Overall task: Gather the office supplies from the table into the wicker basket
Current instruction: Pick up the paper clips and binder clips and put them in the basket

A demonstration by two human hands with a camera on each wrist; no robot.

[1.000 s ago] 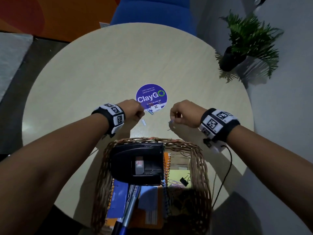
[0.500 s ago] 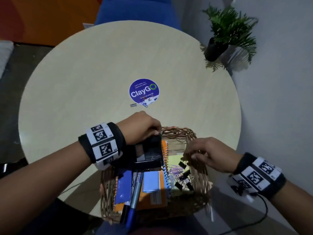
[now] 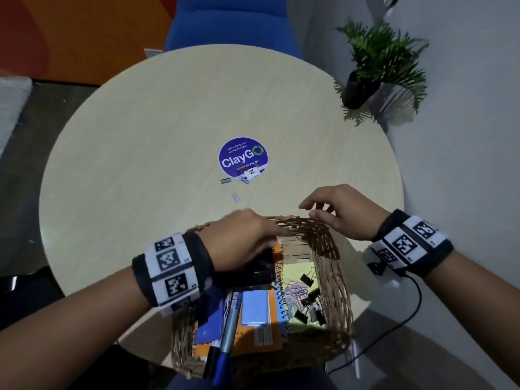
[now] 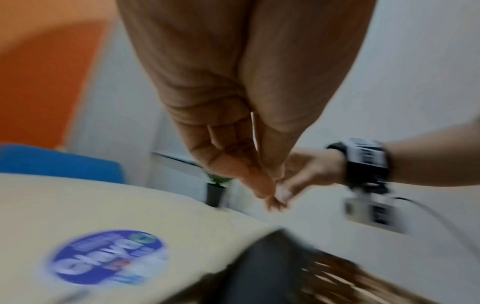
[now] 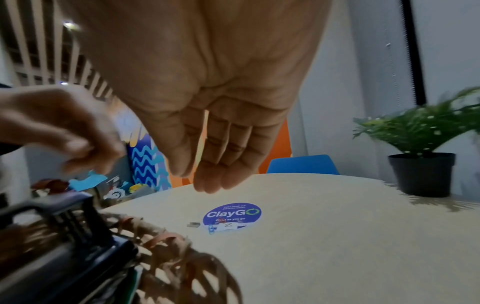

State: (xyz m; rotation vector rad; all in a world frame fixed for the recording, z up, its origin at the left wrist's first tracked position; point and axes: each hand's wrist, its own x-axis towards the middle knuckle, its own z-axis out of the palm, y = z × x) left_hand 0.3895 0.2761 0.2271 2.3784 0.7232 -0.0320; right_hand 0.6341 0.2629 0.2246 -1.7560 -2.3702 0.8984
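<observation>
A: From the head view, where did things stand?
B: Woven wicker basket at six o'clock; loose staple strips and a paperclip lay at twelve. Better pinch those flat slivers by their edges.
A: The wrist views?
B: Left hand pinched, contents blurred; right hand hung relaxed, empty.

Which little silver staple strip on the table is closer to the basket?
The staple strip lying alone, nearer the basket. The other strip sits farther off beside the blue sticker.
</observation>
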